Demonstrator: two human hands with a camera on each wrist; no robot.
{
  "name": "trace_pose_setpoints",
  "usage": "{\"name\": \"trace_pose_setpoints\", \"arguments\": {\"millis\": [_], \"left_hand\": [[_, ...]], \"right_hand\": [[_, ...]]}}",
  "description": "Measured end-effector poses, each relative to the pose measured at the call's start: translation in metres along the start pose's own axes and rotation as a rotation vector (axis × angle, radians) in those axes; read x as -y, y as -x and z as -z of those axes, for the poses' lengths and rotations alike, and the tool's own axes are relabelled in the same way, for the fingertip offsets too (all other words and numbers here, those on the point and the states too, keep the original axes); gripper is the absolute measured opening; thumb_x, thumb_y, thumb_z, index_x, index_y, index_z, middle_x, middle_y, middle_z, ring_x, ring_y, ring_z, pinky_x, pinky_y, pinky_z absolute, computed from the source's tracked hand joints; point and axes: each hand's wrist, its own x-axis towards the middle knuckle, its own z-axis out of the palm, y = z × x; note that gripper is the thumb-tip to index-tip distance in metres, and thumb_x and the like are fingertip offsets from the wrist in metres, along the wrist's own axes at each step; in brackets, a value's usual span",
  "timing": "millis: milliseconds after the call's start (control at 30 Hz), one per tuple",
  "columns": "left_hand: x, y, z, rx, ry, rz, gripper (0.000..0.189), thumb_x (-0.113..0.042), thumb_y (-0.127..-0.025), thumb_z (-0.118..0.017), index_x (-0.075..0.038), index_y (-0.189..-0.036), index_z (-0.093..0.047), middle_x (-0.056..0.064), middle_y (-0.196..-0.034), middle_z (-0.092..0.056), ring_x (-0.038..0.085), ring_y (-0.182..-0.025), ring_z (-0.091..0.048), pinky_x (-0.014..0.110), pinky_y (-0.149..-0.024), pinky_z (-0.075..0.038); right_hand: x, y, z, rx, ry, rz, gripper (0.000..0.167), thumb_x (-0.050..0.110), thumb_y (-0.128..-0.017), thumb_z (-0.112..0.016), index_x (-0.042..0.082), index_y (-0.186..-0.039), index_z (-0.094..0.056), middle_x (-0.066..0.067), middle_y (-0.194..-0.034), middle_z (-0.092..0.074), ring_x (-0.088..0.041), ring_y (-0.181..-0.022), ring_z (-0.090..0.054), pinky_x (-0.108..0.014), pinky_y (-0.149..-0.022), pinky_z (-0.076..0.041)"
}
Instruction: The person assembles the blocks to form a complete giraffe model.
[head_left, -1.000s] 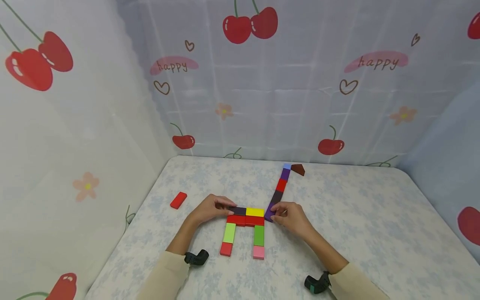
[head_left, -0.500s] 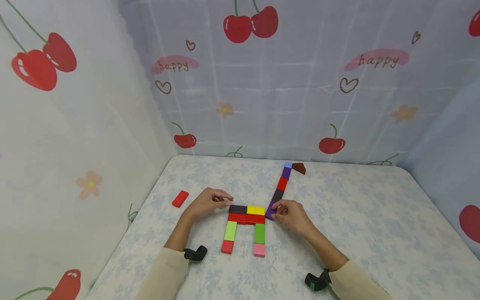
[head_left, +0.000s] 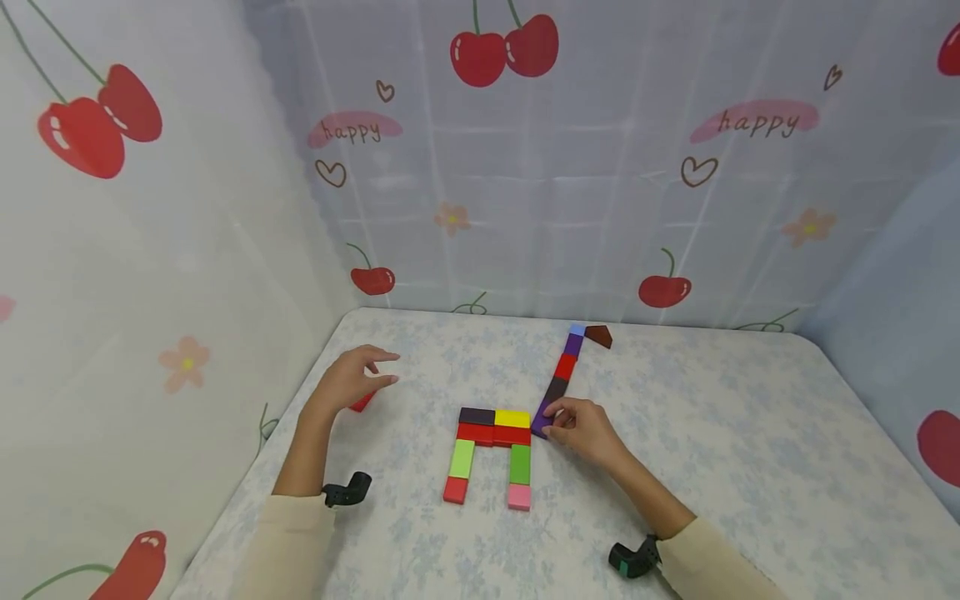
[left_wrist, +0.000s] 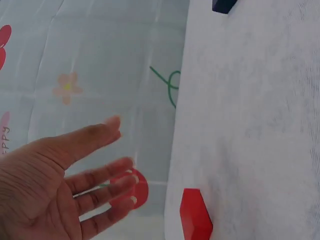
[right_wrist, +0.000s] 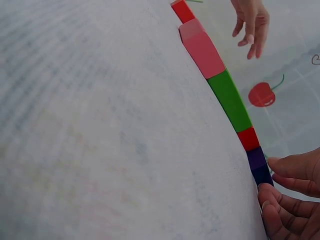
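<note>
In the head view my left hand (head_left: 348,383) hovers over a loose red block (head_left: 363,402), partly covering it, with fingers spread and nothing held. The left wrist view has that same red block (left_wrist: 195,215) apart from the fingers. My right hand (head_left: 588,433) pinches the purple block (head_left: 538,422) at the bottom of a slanted row between thumb and fingers. Beside it lies a flat figure: a black block (head_left: 477,416) and a yellow block (head_left: 512,418) over two red ones, with light green (head_left: 462,458) and green (head_left: 520,464) blocks as legs.
Above the purple block the row runs through a black block (head_left: 556,389), a red block (head_left: 566,366) and others to a brown angled block (head_left: 599,336) near the table's back edge. Red (head_left: 455,490) and pink (head_left: 519,497) blocks end the legs. Cherry-printed curtains surround the table (head_left: 720,417).
My left hand has let go of the black block's end and moved left to the loose red block, its fingers spreading. The right hand has stayed at the purple block.
</note>
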Motion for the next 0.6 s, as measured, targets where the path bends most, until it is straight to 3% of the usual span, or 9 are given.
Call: {"name": "trace_pose_setpoints", "arguments": {"millis": [167, 267, 400, 600], "left_hand": [[0.017, 0.003, 0.003, 0.109, -0.148, 0.167, 0.064, -0.023, -0.092, -0.076, -0.001, -0.147, -0.052, 0.029, -0.141, -0.051, 0.043, -0.122, -0.054, 0.055, -0.091, -0.050], [0.024, 0.005, 0.000, 0.161, -0.199, 0.256, 0.070, -0.022, -0.092, -0.076, 0.004, -0.149, -0.046, 0.033, -0.142, -0.049, 0.046, -0.127, -0.049, 0.059, -0.098, -0.046], [0.031, 0.010, -0.005, 0.134, -0.148, 0.327, 0.063, -0.018, -0.092, -0.075, 0.008, -0.144, -0.050, 0.032, -0.133, -0.056, 0.044, -0.118, -0.056, 0.056, -0.095, -0.048], [0.035, 0.013, -0.014, 0.062, -0.022, 0.345, 0.047, -0.014, -0.090, -0.076, 0.007, -0.130, -0.064, 0.025, -0.109, -0.066, 0.033, -0.090, -0.062, 0.041, -0.071, -0.054]], "right_hand": [[0.000, -0.001, 0.000, -0.005, 0.004, -0.007, 0.018, 0.004, -0.087, -0.080, 0.006, -0.103, -0.074, -0.003, -0.079, -0.068, -0.017, -0.065, -0.057, -0.026, -0.057, -0.051], [0.001, -0.001, 0.002, -0.005, 0.005, 0.007, 0.018, 0.004, -0.087, -0.079, 0.005, -0.104, -0.074, -0.003, -0.079, -0.068, -0.017, -0.064, -0.057, -0.026, -0.056, -0.050], [0.000, 0.000, 0.002, -0.008, 0.002, 0.026, 0.018, 0.003, -0.087, -0.079, 0.004, -0.104, -0.073, -0.003, -0.078, -0.067, -0.017, -0.064, -0.057, -0.026, -0.057, -0.050], [0.000, 0.003, 0.001, -0.003, -0.005, 0.022, 0.018, 0.004, -0.087, -0.080, 0.004, -0.103, -0.073, -0.002, -0.077, -0.066, -0.017, -0.064, -0.057, -0.026, -0.058, -0.051]]}}
